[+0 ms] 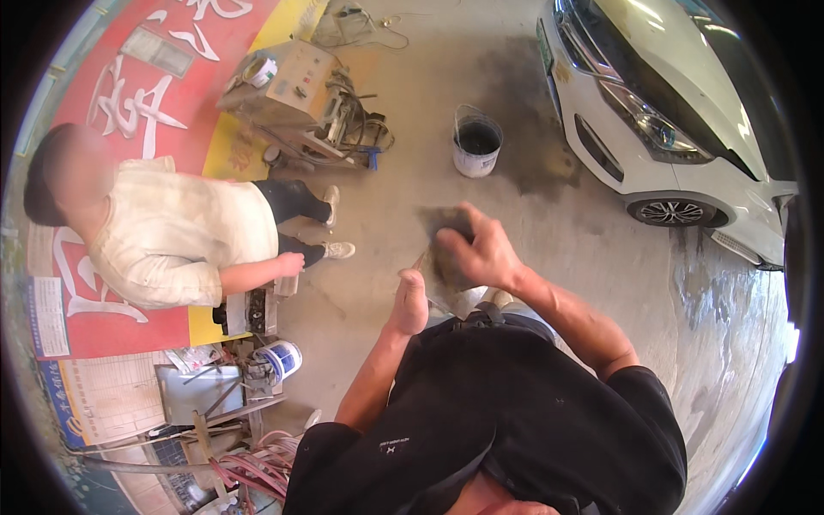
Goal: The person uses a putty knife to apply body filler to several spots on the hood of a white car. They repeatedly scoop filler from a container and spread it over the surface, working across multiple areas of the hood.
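Observation:
My right hand [482, 249] has its fingers curled round a dark grey, flat-looking piece [446, 225], smeared by motion, so its kind does not show. Facing it, my left hand [412, 302] is held with the thumb up, against a pale, thin-edged piece [463, 302]. The other fingers of that hand are mostly hidden, but it seems closed on the pale piece's edge. Both hands are close together in front of my waist, over the concrete floor.
Ahead stands a white bucket [477, 153] of dark liquid, by a wet patch [541, 129]. A white car [635, 94] is at right. On the left are a person [180, 232] in a cream shirt, a machine [296, 86], a paint pail [279, 359] and reddish hoses [257, 468].

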### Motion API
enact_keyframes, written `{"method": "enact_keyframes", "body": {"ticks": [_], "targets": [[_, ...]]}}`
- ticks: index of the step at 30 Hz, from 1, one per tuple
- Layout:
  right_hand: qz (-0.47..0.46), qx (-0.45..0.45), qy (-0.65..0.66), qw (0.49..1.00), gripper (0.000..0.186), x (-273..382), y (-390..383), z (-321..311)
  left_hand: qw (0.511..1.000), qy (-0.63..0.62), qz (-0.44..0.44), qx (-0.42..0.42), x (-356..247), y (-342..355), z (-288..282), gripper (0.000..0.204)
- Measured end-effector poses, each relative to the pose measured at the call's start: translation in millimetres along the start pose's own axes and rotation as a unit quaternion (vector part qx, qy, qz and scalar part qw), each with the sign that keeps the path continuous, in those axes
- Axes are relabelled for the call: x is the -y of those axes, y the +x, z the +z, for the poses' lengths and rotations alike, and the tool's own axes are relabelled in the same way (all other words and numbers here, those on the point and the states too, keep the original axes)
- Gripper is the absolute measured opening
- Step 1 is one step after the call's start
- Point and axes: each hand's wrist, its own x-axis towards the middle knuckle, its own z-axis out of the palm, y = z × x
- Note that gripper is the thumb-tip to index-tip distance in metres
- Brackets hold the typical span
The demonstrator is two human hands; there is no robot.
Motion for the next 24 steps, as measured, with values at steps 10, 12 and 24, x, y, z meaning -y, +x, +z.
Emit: {"method": "enact_keyframes", "body": {"ticks": [10,12,24], "targets": [[0.107,-0.057,0.185,0.975,0.036,-54.3,9.5,14.7,0.979,-0.076,-0.184,-0.033,8.7,6.5,-26.4,0.079],[0.024,-0.14,0.255,0.957,0.036,-63.7,18.6,8.5,0.965,-0.106,-0.24,0.019,9.7,9.4,-48.0,0.066],[0.011,-0.097,0.18,0.979,0.034,-67.0,26.8,6.6,0.973,-0.004,-0.195,-0.123,1.4,12.9,-28.8,0.04]]}}
